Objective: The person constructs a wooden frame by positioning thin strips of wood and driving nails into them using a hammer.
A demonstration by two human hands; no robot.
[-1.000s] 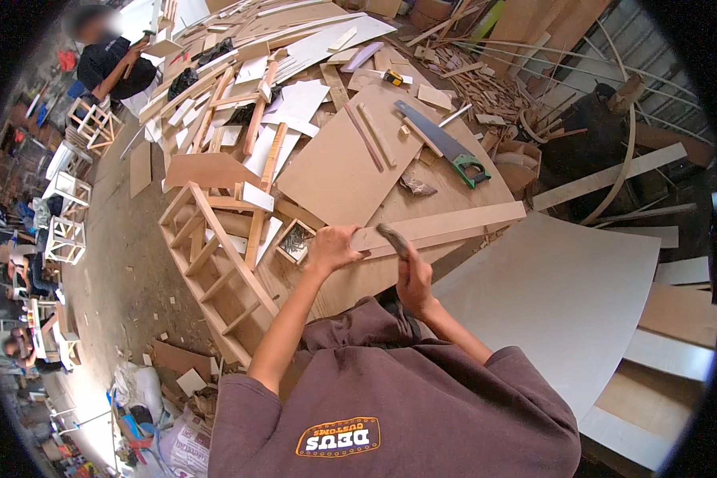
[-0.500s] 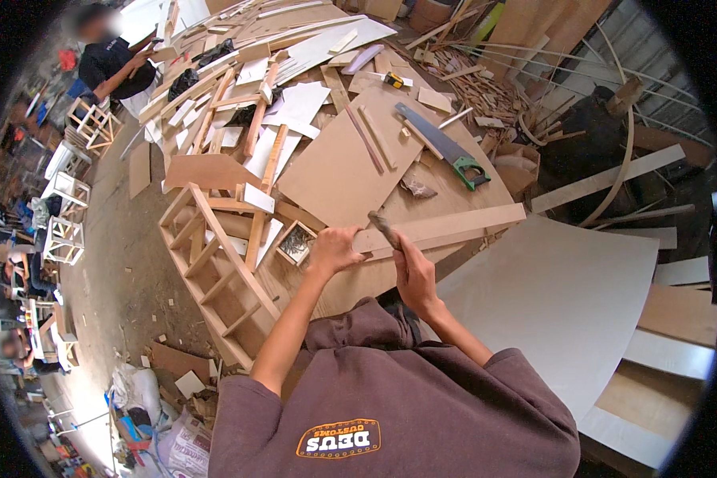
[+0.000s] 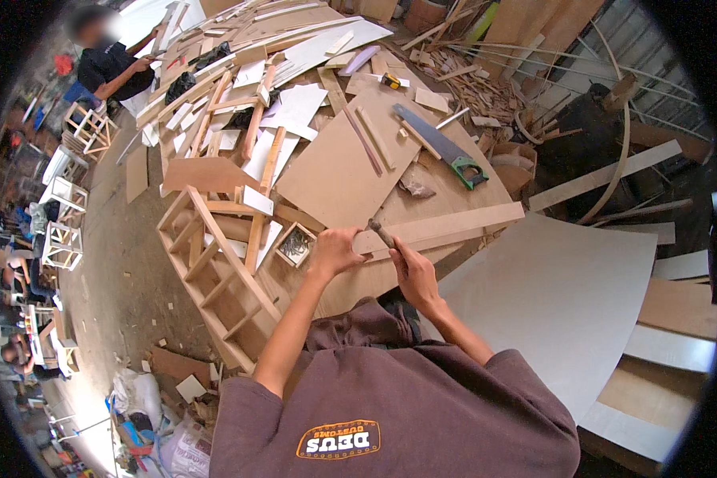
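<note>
My right hand (image 3: 417,275) is closed round the handle of a hammer (image 3: 385,236). The hammer's head is over the near left end of a long pale wooden strip (image 3: 462,225), close to my left hand. My left hand (image 3: 336,251) grips that end of the strip, thumb along the near side; whether a nail is between its fingers is hidden. Just left of it, a small wooden box (image 3: 296,244) holds what look like nails. A slatted wooden frame (image 3: 225,279) stands beside my left forearm.
A handsaw (image 3: 446,147) with a green handle lies on a brown panel, near a yellow tape measure (image 3: 390,80). Offcuts and white sheets pile up on the far table. At right rests a large pale sheet (image 3: 550,295). Another person (image 3: 111,68) works at far left.
The hammer's head has dropped slightly toward the strip, its handle now less steep. My left hand stays on the strip. The other person's arms have shifted.
</note>
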